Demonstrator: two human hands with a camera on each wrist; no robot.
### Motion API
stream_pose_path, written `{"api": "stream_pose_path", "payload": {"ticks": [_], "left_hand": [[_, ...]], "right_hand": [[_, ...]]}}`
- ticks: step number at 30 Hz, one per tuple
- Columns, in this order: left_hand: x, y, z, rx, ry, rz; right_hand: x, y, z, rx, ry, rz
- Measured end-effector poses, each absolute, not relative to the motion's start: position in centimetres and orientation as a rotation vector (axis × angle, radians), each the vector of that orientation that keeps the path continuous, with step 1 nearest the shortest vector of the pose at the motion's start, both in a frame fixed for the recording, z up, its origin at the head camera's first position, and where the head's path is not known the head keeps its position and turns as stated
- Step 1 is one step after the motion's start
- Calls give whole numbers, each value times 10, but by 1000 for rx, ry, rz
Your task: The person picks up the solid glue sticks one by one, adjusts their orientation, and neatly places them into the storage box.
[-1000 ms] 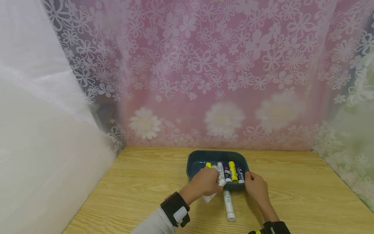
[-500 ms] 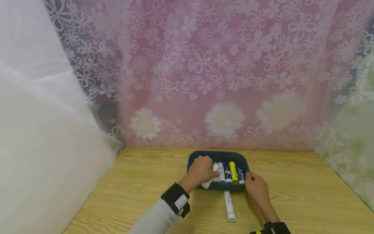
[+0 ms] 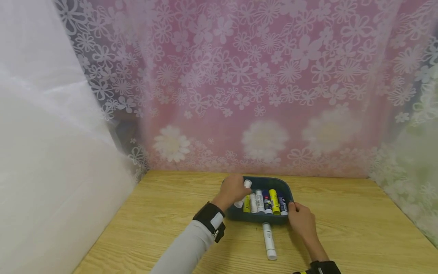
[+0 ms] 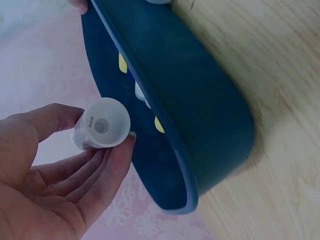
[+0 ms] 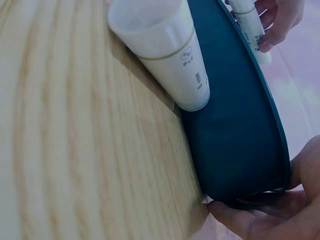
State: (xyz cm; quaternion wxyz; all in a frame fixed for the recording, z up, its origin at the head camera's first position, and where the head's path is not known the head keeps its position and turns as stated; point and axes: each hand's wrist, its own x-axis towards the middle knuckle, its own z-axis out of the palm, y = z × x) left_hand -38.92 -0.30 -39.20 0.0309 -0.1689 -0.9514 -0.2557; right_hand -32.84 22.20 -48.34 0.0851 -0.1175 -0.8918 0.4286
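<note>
My left hand (image 3: 232, 190) pinches a white glue stick (image 4: 102, 125) between thumb and fingertips, tilted over the left end of a dark teal plastic bin (image 3: 254, 218). In the left wrist view the stick's round hollow end faces the camera. Inside the bin, a row of glue sticks lies side by side: a yellow one (image 3: 274, 201), dark purple ones and white ones among them. My right hand (image 3: 302, 223) grips the bin's right front corner, seen also in the right wrist view with fingers under its edge. Another white glue stick (image 3: 269, 241) lies on the table, just before the bin's front wall.
The wood-grain table (image 3: 164, 213) spreads around the bin. Behind it hangs a pink curtain (image 3: 212, 114) with white flowers. White sheeting (image 3: 61, 152) slopes down along the left side, and flowered sheeting (image 3: 410, 163) closes the right.
My left hand has carried the white glue stick from the bin's front edge up and left, over its left end. My right hand keeps its grip on the corner.
</note>
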Motion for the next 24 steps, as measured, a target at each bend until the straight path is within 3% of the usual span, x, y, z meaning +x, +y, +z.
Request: {"api": "stream_pose_path", "payload": {"ticks": [24], "left_hand": [[-414, -13, -418, -278, -2928, -800]], "right_hand": [[-329, 222, -484, -368, -2657, 1268]]}}
